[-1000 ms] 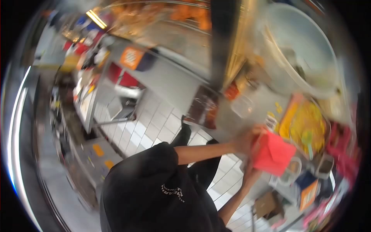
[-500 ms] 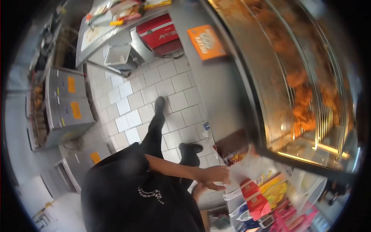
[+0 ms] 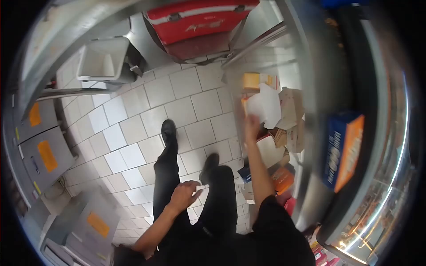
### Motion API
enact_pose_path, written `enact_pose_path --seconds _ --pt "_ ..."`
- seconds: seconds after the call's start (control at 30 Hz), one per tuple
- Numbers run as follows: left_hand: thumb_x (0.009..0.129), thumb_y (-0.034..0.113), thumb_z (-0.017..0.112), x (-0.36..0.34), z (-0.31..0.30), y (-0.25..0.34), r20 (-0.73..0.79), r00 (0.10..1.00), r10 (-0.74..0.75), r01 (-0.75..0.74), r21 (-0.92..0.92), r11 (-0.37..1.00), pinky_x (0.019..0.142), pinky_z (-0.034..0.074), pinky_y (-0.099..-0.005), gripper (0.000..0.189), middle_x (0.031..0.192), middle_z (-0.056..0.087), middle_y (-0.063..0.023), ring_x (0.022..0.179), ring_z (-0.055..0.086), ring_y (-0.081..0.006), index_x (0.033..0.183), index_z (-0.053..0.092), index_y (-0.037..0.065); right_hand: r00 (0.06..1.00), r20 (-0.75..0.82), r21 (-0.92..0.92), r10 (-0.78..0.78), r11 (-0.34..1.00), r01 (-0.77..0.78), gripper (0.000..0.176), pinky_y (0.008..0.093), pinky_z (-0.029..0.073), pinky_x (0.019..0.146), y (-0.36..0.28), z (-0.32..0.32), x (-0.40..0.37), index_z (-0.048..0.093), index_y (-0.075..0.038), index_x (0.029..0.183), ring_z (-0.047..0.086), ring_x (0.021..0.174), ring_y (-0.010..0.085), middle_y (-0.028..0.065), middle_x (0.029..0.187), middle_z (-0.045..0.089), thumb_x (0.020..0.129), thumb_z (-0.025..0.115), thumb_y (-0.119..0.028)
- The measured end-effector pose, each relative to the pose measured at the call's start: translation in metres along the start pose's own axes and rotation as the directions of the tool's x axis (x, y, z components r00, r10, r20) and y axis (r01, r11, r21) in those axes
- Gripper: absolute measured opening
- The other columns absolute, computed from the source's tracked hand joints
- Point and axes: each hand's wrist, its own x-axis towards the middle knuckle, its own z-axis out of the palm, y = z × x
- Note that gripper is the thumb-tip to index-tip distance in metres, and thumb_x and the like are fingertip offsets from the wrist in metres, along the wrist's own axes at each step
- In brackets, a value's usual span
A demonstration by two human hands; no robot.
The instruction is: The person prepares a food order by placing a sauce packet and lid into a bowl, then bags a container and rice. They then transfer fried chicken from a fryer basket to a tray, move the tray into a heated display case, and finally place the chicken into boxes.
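Beneath the metal counter (image 3: 313, 88), brown cardboard (image 3: 291, 106) and an orange box (image 3: 282, 179) crowd around angular, plain white packaging (image 3: 268, 105). The right hand (image 3: 252, 128) meets its lower edge; blur hides whether the fingers pinch. The left hand (image 3: 184, 196) hovers above the legs (image 3: 166, 177), fingers bent, slightly parted. A pale bin (image 3: 103, 60) stands open-topped.

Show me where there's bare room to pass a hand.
The tiled floor is bare between the grey bin, red bag and shoes. It's crowded by the right hand, where cardboard boxes sit beside a white item.
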Motion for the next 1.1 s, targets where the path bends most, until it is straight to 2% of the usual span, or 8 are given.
enact_pose_path --seconds 0.03,0.1,0.23,0.37,0.47,0.67,0.83,1.1 --pt "0.093 0.031 0.062 0.011 -0.008 0.005 0.027 1.000 -0.008 0.008 -0.013 1.000 0.080 0.050 -0.0433 0.029 0.090 0.064 -0.0137 0.088 0.064 -0.0308 0.109 0.061 0.007 0.974 -0.145 -0.331 -0.174 0.936 0.118 0.019 0.0317 0.049 0.063 0.009 0.018 0.042 0.060 -0.003 0.096 0.056 0.070 0.0153 0.0040 0.084 0.060 0.095 0.060 -0.021" --pt "0.092 0.029 0.064 0.041 -0.028 0.020 -0.019 0.996 -0.088 0.080 -0.256 0.963 0.080 0.049 -0.0432 0.031 0.089 0.064 -0.0135 0.085 0.063 -0.0320 0.112 0.061 0.004 0.988 -0.132 -0.015 0.076 0.997 -0.079 0.023 0.0397 0.051 0.076 0.000 0.032 0.105 0.061 0.000 0.103 0.063 0.086 0.0260 0.0145 0.096 0.064 0.092 0.061 -0.021" --pt "0.090 0.026 0.068 0.068 -0.040 -0.004 -0.134 0.989 -0.069 0.031 -0.272 0.962 0.079 0.050 -0.0426 0.035 0.089 0.063 -0.0144 0.086 0.063 -0.0338 0.115 0.060 0.003 0.723 -0.134 -0.662 -0.678 0.604 0.444 0.035 0.0476 0.045 0.095 -0.020 0.039 0.216 0.060 -0.004 0.117 0.058 0.107 0.0349 0.0149 0.111 0.063 0.089 0.062 -0.024" --pt "0.084 0.018 0.074 0.091 -0.052 -0.019 -0.130 0.988 -0.086 0.050 -0.263 0.964 0.081 0.051 -0.0382 0.037 0.094 0.066 -0.0153 0.089 0.065 -0.0305 0.114 0.062 0.001 0.966 -0.243 -0.848 0.092 0.464 -0.258 0.096 0.0569 0.041 0.102 -0.011 0.025 0.301 0.028 0.001 0.145 0.044 0.129 0.0462 0.0269 0.138 0.046 0.071 0.074 -0.040" --pt "0.088 0.026 0.071 0.103 -0.055 -0.032 -0.129 0.990 -0.048 0.020 -0.212 0.977 0.085 0.050 -0.0424 0.038 0.096 0.066 -0.0144 0.093 0.063 -0.0332 0.116 0.060 0.002 0.981 -0.086 -0.872 0.172 0.464 -0.157 0.099 0.0514 0.049 0.094 0.003 -0.001 0.316 0.036 0.005 0.140 0.055 0.121 0.0419 0.0281 0.129 0.054 0.065 0.081 -0.042" --pt "0.088 0.028 0.071 0.105 -0.059 -0.031 -0.105 0.993 -0.058 0.034 -0.211 0.977 0.087 0.049 -0.0428 0.039 0.100 0.066 -0.0129 0.098 0.063 -0.0322 0.117 0.061 0.003 0.935 0.265 -0.774 0.237 0.630 0.060 0.062 0.0444 0.056 0.077 0.026 -0.047 0.346 0.062 0.005 0.103 0.068 0.089 0.0306 0.0191 0.097 0.067 0.069 0.084 -0.042" --pt "0.086 0.023 0.074 0.097 -0.061 -0.028 -0.085 0.995 -0.057 0.038 -0.209 0.977 0.084 0.051 -0.0397 0.036 0.102 0.067 -0.0168 0.093 0.065 -0.0319 0.113 0.062 0.002 0.813 0.456 0.178 0.362 0.858 -0.482 0.038 0.0401 0.055 0.078 0.024 -0.065 0.340 0.061 -0.002 0.113 0.060 0.096 0.0212 0.0073 0.104 0.061 0.091 0.069 -0.032" --pt "0.088 0.024 0.071 0.083 -0.057 -0.033 -0.029 0.997 -0.073 0.062 -0.272 0.960 0.083 0.051 -0.0408 0.036 0.099 0.066 -0.0133 0.094 0.065 -0.0309 0.117 0.060 0.004 0.913 0.287 0.116 0.292 0.935 -0.335 0.048 0.0395 0.053 0.085 0.021 -0.048 0.350 0.051 -0.004 0.132 0.057 0.107 0.0230 0.0115 0.116 0.056 0.097 0.060 -0.036"
